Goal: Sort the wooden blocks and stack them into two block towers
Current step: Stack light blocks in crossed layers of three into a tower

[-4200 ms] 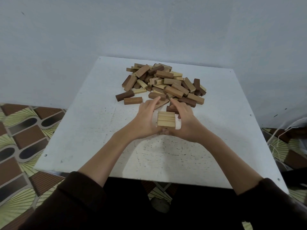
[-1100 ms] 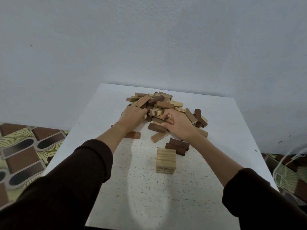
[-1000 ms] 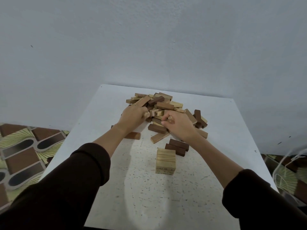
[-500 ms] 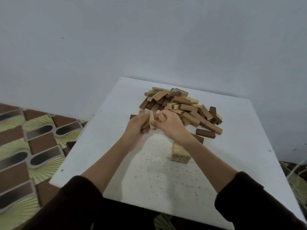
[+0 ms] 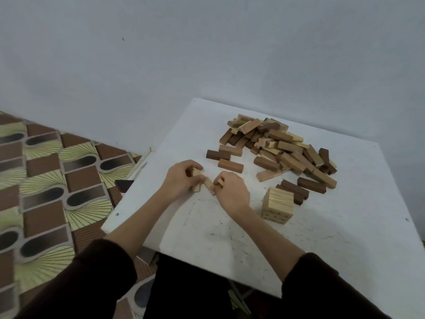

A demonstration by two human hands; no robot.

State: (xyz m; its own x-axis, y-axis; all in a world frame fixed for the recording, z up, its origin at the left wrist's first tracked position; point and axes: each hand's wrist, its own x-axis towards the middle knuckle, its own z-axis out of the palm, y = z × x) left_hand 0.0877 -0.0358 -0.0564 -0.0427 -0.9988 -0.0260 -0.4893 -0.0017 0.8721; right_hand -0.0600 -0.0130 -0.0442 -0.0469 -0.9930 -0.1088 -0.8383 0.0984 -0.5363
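Left hand (image 5: 181, 180) and right hand (image 5: 230, 189) are each curled round pale wooden blocks (image 5: 208, 184), held together over the tabletop (image 5: 207, 231) near its left edge. The started pale tower (image 5: 277, 204) stands to their right, nearer the right hand, top blocks' long axis running roughly toward the far edge. The unsorted pile (image 5: 276, 146) lies at the far edge; no containers present.

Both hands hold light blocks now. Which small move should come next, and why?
Probably carry the light blocks right and lay them on the light tower. The left hand and right hand each grip pale pieces, and the tower beside the right hand is built of the same pale wood.
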